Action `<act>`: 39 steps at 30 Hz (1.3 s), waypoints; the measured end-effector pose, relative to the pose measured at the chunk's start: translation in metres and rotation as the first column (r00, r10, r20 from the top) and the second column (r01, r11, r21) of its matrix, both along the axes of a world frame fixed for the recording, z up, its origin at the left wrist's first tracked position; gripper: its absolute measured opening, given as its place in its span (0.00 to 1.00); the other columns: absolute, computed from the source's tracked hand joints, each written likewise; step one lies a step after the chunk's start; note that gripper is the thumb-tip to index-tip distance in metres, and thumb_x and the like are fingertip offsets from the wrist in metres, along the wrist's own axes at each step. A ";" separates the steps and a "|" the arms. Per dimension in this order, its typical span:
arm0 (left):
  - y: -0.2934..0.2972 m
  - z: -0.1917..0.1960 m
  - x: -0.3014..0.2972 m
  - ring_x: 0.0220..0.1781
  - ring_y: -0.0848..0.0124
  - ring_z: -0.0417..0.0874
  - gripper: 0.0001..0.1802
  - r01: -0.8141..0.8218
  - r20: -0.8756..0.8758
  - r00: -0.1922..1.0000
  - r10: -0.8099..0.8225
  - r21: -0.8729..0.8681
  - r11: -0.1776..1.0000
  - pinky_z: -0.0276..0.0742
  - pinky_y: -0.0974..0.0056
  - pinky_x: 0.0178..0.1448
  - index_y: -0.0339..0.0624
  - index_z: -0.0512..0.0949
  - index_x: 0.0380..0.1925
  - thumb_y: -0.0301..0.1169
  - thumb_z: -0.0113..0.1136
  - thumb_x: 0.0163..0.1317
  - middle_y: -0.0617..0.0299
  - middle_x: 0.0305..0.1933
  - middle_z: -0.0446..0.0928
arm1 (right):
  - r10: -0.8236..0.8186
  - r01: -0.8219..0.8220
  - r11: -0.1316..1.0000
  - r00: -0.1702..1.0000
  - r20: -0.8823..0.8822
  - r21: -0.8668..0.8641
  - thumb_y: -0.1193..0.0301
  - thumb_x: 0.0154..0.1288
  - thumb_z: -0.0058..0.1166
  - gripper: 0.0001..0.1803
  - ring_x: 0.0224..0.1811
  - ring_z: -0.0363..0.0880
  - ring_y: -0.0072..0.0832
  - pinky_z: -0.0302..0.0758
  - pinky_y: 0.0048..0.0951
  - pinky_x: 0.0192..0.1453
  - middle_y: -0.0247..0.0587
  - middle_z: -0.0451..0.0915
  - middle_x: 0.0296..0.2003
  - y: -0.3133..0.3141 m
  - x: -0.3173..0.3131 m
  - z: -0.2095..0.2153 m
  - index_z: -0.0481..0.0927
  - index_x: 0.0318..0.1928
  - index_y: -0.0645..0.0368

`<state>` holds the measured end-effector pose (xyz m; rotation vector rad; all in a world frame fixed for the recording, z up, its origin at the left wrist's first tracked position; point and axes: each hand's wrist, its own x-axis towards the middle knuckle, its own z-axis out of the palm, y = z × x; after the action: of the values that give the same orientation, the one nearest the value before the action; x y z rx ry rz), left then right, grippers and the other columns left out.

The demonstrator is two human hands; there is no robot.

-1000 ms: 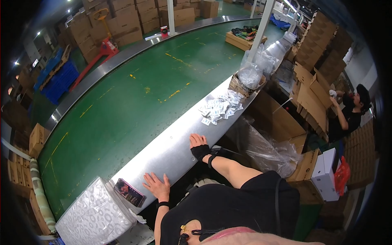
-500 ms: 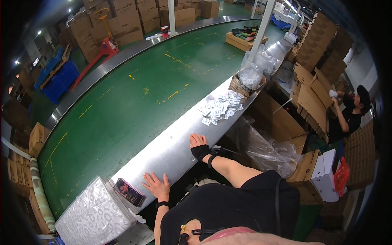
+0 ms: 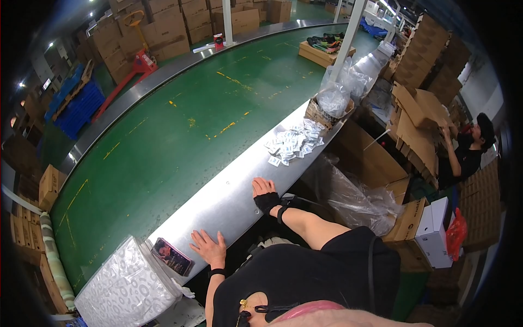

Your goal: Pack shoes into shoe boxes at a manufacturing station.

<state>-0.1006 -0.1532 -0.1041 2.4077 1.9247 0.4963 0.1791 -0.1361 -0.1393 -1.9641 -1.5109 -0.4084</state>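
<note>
My left hand point(image 3: 208, 246) lies flat, fingers spread, on the shiny metal rim point(image 3: 229, 199) of a wide green conveyor belt point(image 3: 180, 125). It holds nothing and sits just right of a phone point(image 3: 170, 256) lying on the rim. My right hand point(image 3: 263, 189), wearing a black wrist wrap, rests palm down farther along the same rim, fingers together, with nothing in it. A heap of small white sachets point(image 3: 293, 143) lies on the rim beyond my right hand.
A white patterned bundle point(image 3: 125, 286) sits at the rim's near end. A box of clear bags point(image 3: 329, 106) stands past the sachets. Open cardboard boxes and plastic liners point(image 3: 354, 191) fill the right side, where another person point(image 3: 469, 152) handles flat cartons. Stacked cartons and a red pallet jack point(image 3: 139, 62) stand beyond the belt.
</note>
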 end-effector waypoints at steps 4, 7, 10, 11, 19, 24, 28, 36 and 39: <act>0.001 0.001 0.001 0.71 0.49 0.51 0.36 0.004 -0.001 1.000 -0.004 -0.005 1.000 0.40 0.40 0.70 0.32 0.65 0.57 0.50 0.52 0.58 0.41 0.67 0.55 | 0.000 0.000 1.000 1.000 0.014 0.030 0.73 0.52 0.55 0.14 0.54 0.69 0.31 0.64 0.40 0.54 0.35 0.73 0.47 0.000 0.000 0.002 0.74 0.42 0.55; 0.000 0.002 0.002 0.71 0.49 0.51 0.35 0.012 0.012 1.000 -0.012 0.011 1.000 0.40 0.40 0.70 0.32 0.65 0.57 0.49 0.53 0.57 0.40 0.67 0.55 | 0.001 -0.001 1.000 1.000 0.024 0.027 0.73 0.52 0.55 0.14 0.54 0.69 0.31 0.64 0.40 0.54 0.35 0.73 0.47 -0.003 0.001 0.004 0.74 0.42 0.55; -0.002 0.002 0.004 0.71 0.49 0.51 0.35 0.019 0.016 1.000 -0.019 0.021 1.000 0.41 0.39 0.70 0.32 0.66 0.56 0.49 0.54 0.57 0.40 0.66 0.56 | -0.010 0.009 1.000 1.000 0.024 0.013 0.73 0.52 0.55 0.14 0.53 0.70 0.31 0.64 0.40 0.54 0.35 0.73 0.46 -0.005 0.002 0.006 0.74 0.42 0.55; -0.004 0.002 0.004 0.71 0.49 0.51 0.35 0.015 0.017 1.000 -0.015 0.017 1.000 0.41 0.39 0.70 0.32 0.66 0.56 0.49 0.54 0.57 0.40 0.66 0.56 | -0.014 0.014 1.000 1.000 0.013 0.013 0.73 0.52 0.54 0.13 0.54 0.70 0.31 0.64 0.40 0.54 0.35 0.73 0.46 -0.007 0.002 0.005 0.75 0.41 0.55; -0.005 0.014 0.001 0.67 0.49 0.59 0.33 -0.011 0.073 0.997 0.010 0.019 1.000 0.48 0.40 0.68 0.35 0.68 0.54 0.49 0.57 0.56 0.41 0.62 0.63 | -0.070 0.152 0.923 0.970 0.232 -0.354 0.64 0.59 0.46 0.15 0.59 0.67 0.33 0.62 0.46 0.61 0.37 0.73 0.52 -0.002 0.001 -0.023 0.76 0.46 0.53; 0.007 0.010 0.002 0.68 0.50 0.57 0.35 -0.016 0.117 0.993 0.010 0.046 0.999 0.46 0.39 0.69 0.34 0.69 0.54 0.52 0.54 0.56 0.42 0.63 0.61 | -0.024 0.038 0.913 0.999 0.040 -0.407 0.68 0.59 0.48 0.16 0.58 0.68 0.32 0.60 0.44 0.61 0.35 0.74 0.51 0.001 0.003 0.026 0.75 0.49 0.54; 0.006 0.007 -0.001 0.69 0.50 0.57 0.35 -0.021 0.117 0.993 0.016 0.035 0.999 0.45 0.39 0.69 0.33 0.70 0.54 0.52 0.56 0.55 0.41 0.64 0.60 | 0.028 -0.020 0.967 0.999 0.028 -0.254 0.68 0.60 0.47 0.17 0.60 0.66 0.33 0.57 0.43 0.63 0.35 0.72 0.54 -0.002 0.003 0.007 0.74 0.50 0.54; -0.002 -0.001 -0.005 0.70 0.52 0.55 0.36 -0.041 0.117 0.992 0.037 0.025 0.999 0.44 0.39 0.69 0.34 0.70 0.54 0.52 0.56 0.54 0.41 0.65 0.59 | 0.026 -0.028 0.959 1.000 -0.014 -0.280 0.65 0.61 0.43 0.19 0.62 0.64 0.36 0.54 0.43 0.67 0.37 0.71 0.57 -0.005 0.002 0.004 0.73 0.53 0.55; -0.001 -0.003 -0.003 0.70 0.51 0.56 0.36 -0.042 0.122 0.992 0.036 0.046 0.998 0.42 0.37 0.69 0.34 0.70 0.54 0.53 0.54 0.55 0.41 0.65 0.59 | 0.027 -0.031 0.965 0.999 -0.019 -0.262 0.65 0.61 0.44 0.20 0.62 0.64 0.36 0.53 0.42 0.67 0.37 0.70 0.57 -0.005 0.005 0.003 0.73 0.53 0.55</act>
<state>-0.1034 -0.1540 -0.1069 2.3125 1.9344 0.6826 0.1838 -0.1412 -0.1360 -2.1366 -1.6517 -0.1868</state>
